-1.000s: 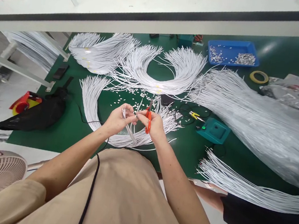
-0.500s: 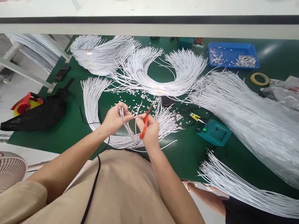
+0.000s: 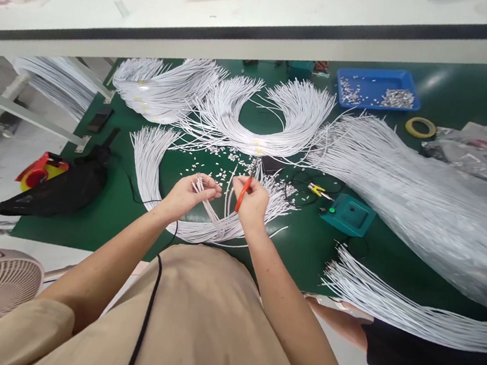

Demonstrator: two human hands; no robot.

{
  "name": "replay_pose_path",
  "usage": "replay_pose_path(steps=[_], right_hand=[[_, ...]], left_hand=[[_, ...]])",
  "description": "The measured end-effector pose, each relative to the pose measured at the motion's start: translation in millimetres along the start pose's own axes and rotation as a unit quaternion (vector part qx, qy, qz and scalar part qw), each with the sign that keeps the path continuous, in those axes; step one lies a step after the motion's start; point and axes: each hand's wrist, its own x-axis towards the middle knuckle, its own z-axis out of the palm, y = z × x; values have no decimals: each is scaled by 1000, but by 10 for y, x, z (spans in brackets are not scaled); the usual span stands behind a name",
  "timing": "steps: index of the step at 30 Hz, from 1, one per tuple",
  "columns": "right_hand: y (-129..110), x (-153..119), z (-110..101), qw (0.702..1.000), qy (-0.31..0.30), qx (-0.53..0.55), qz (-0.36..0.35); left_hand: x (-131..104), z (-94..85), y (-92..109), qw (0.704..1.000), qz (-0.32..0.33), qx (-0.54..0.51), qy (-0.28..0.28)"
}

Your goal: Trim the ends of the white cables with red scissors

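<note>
Several white wires (image 3: 210, 211) run up into my left hand (image 3: 188, 195), whose fingers are closed around them. My right hand (image 3: 253, 202) is closed on a tool with orange-red handles (image 3: 243, 194); its dark tip points away from me, and its exact kind is hard to make out. A white wire (image 3: 229, 192) rises beside my right fingertips; whether they pinch it I cannot tell. Under both hands a curved bundle of white wires (image 3: 151, 160) lies on the green mat. Small white and metallic pieces (image 3: 218, 171) are scattered just beyond my fingers.
More white wire bundles (image 3: 266, 138) lie behind, and a plastic-wrapped one (image 3: 427, 192) to the right. A blue tray (image 3: 377, 107) holds small metal pieces. Nearby are a teal device (image 3: 349, 215), yellow-handled pliers (image 3: 316, 189), tape (image 3: 420, 127), and a black pouch (image 3: 56, 187). Another person's arm (image 3: 337, 322) shows at right.
My hands have moved apart: the right one went slightly right with the orange-handled tool, away from the left fingertips. The left hand still holds the wires.
</note>
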Motion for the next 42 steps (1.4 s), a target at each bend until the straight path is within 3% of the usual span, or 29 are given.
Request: replay_pose_path(steps=[3,6,10,15,22,29,36,42], right_hand=[[-116,-2,-64,996,33,-24,-85],[-197,10,-21,993,-51,-18,-107],[-188,40,79,984,-138,-72,-85],[-125,37,90,976,-167,-128,-56],[6,13,92,989,-145,-15,-6],[90,40,34,979,-199,43,9],[131,51,-106,968,-199,-151,-17],[58,38,-130,935,-212,-273,-75]], left_hand=[[-9,-13,17,1000,-20,-8,-1],[-1,22,39,1000,-18,5,-9],[25,57,35,1000,15,24,-9],[33,1,-10,999,23,34,1],[7,-16,0,1000,-6,-17,18],[-15,52,-35,994,-30,-104,25],[-31,45,27,996,-49,-80,5],[-2,29,30,994,-61,-71,47]])
